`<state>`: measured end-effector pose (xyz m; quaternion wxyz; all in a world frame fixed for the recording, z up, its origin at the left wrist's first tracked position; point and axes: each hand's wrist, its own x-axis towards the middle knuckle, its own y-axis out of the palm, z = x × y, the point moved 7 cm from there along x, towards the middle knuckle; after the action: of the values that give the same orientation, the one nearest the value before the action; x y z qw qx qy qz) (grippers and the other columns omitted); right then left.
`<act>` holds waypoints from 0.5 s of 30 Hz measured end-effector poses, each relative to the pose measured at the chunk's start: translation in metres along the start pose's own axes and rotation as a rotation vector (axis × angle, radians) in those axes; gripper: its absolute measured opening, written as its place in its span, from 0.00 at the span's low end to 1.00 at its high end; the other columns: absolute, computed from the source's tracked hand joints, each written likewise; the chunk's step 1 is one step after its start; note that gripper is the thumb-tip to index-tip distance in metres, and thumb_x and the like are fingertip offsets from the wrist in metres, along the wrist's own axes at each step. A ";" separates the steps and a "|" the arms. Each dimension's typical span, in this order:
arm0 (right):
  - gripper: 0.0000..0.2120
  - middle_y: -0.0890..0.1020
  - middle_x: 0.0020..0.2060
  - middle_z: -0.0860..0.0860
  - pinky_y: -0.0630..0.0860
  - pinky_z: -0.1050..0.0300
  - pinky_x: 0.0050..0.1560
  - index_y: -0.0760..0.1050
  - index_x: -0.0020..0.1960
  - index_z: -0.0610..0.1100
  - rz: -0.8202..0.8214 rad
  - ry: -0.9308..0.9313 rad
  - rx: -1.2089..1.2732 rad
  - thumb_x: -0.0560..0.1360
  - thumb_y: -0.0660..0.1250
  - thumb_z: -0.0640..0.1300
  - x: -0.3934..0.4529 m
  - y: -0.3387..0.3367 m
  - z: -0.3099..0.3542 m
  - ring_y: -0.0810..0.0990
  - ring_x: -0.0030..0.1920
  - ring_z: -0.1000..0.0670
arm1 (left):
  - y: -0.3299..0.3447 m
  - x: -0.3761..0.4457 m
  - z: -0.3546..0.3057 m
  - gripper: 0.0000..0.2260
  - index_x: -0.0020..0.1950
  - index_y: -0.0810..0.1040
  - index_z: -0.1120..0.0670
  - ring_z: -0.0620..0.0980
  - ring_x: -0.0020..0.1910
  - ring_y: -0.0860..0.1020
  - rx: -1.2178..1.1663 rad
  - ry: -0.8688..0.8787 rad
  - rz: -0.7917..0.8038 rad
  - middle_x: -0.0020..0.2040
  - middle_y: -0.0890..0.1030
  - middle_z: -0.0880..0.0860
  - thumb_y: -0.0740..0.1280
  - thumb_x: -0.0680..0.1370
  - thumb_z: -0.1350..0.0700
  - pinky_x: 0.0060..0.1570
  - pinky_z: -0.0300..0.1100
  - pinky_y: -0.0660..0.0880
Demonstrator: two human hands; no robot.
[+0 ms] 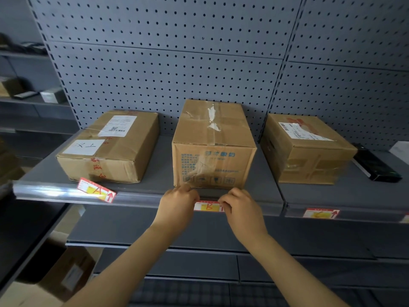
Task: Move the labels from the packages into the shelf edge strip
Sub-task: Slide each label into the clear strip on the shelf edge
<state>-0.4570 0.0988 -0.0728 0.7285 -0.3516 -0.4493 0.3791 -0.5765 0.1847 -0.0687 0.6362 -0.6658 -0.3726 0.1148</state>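
Note:
Three cardboard packages stand on a grey shelf: a flat left one (pixel 110 147), a tall middle one (pixel 213 145) and a right one (pixel 306 149). A clear edge strip (pixel 51 192) runs along the shelf front. Label B (pixel 207 206), red, white and yellow, sits at the strip below the middle package. My left hand (pixel 179 201) pinches its left end and my right hand (pixel 238 203) pinches its right end. Label A (pixel 96 190) lies tilted on the shelf lip before the left package. Label C (pixel 321 213) sits flat in the strip below the right package.
A black flat device (pixel 376 166) lies on the shelf right of the right package. A grey pegboard wall (pixel 177 63) backs the shelf. Lower shelves (pixel 199 244) run beneath my arms. Cardboard boxes (pixel 68 273) stand on the floor at lower left.

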 end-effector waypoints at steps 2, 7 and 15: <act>0.07 0.80 0.44 0.49 0.79 0.49 0.39 0.82 0.50 0.45 0.008 0.017 0.003 0.75 0.66 0.39 0.000 0.001 -0.001 0.77 0.49 0.48 | 0.002 0.001 0.001 0.15 0.30 0.81 0.51 0.52 0.24 0.77 0.013 -0.001 0.002 0.29 0.78 0.50 0.78 0.53 0.68 0.22 0.39 0.71; 0.08 0.80 0.45 0.47 0.79 0.48 0.41 0.82 0.50 0.45 0.013 0.055 0.009 0.75 0.66 0.37 -0.001 0.002 -0.004 0.78 0.47 0.46 | 0.002 0.001 -0.003 0.15 0.31 0.81 0.52 0.52 0.25 0.77 0.052 0.035 0.010 0.30 0.78 0.51 0.78 0.51 0.68 0.23 0.39 0.72; 0.06 0.81 0.43 0.47 0.79 0.49 0.36 0.82 0.45 0.43 0.001 0.063 0.004 0.72 0.69 0.35 -0.001 0.002 -0.003 0.80 0.45 0.46 | 0.005 -0.006 0.001 0.16 0.54 0.81 0.55 0.57 0.50 0.77 -0.095 -0.006 0.022 0.50 0.78 0.56 0.66 0.71 0.70 0.45 0.48 0.76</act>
<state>-0.4547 0.0978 -0.0758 0.7428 -0.3620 -0.4254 0.3691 -0.5799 0.1821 -0.0753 0.6014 -0.6990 -0.3722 0.1058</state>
